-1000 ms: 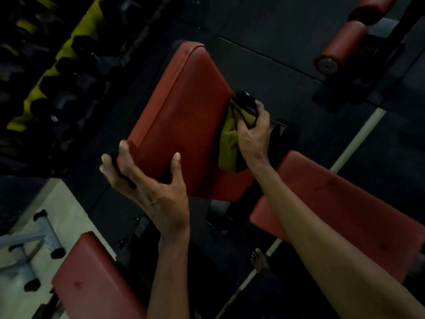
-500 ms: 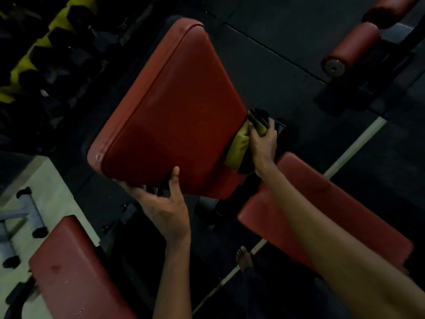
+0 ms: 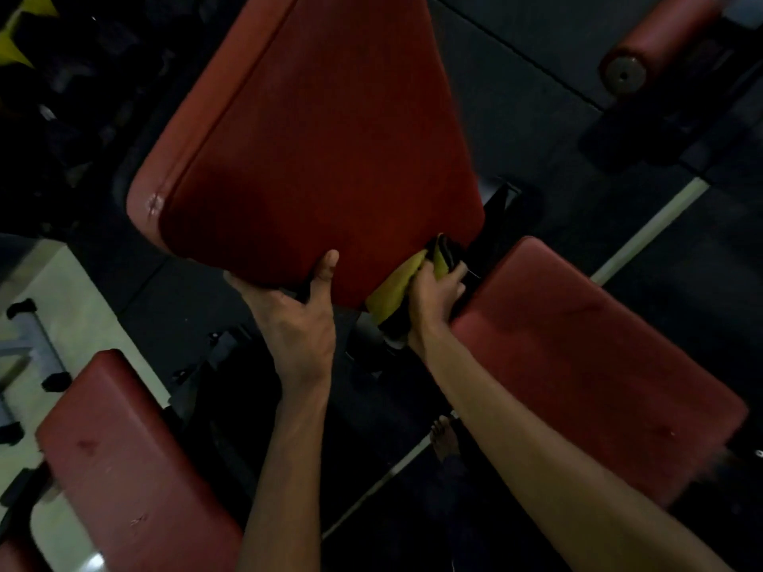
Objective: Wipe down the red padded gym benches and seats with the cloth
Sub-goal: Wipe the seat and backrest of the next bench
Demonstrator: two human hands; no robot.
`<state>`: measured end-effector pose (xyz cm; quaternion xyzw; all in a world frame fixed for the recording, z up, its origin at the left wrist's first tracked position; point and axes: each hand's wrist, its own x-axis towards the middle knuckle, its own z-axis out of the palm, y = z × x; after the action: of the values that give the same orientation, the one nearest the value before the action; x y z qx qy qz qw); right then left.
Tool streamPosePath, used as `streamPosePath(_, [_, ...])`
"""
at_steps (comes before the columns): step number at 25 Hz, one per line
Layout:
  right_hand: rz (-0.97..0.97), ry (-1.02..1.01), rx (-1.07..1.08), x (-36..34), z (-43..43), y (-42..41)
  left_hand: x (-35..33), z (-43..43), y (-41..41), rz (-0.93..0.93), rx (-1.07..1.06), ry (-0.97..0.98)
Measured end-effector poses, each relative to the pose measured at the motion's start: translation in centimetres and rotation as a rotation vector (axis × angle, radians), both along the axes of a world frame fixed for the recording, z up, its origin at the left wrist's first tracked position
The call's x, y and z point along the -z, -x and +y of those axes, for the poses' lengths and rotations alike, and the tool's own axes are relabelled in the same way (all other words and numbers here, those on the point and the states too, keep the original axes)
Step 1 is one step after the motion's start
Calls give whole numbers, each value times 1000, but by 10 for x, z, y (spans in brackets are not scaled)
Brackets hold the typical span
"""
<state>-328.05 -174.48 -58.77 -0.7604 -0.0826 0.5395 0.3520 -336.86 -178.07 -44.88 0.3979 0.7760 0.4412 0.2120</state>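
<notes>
A dark rubber gym floor (image 3: 516, 101) with a pale painted line across it carries everything in view. Largest on it is a wide red padded backrest with a stitched edge (image 3: 313, 138), tilted up and filling the upper middle of the picture. To its right lies a long red padded bench seat (image 3: 586, 357), angled toward the lower right, and a second red padded bench (image 3: 132, 460) sits at the lower left beside a pale strip of floor. A red cylindrical roller pad with a grey end cap (image 3: 656, 43) rests at the upper right, well apart from the hands.

The left hand (image 3: 297, 319) grips the backrest's lower edge: the thumb lies up on the red face, and the fingers curl out of sight underneath. The right hand (image 3: 433, 295) clutches a bunched yellow and black cloth (image 3: 402, 282), fingers wrapped round it, pressing it against the backrest's lower right corner, in the gap between the backrest and the bench seat. A bare foot (image 3: 444, 437) shows on the floor between the two forearms.
</notes>
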Motion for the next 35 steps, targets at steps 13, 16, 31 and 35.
streamPosePath(13, [-51, 70, 94, 7, -4, 6, 23, -11, 32, 63, 219, -120])
streamPosePath(16, [-76, -148, -72, -17, -28, 22, 39, -10, 38, 113, 281, -166])
streamPosePath(31, [-97, 34, -96, 35, -27, 7, 71, -26, 12, 529, 335, -157])
streamPosePath(35, [-165, -227, -93, 23, -41, 20, 70, -25, 10, 543, 268, -108])
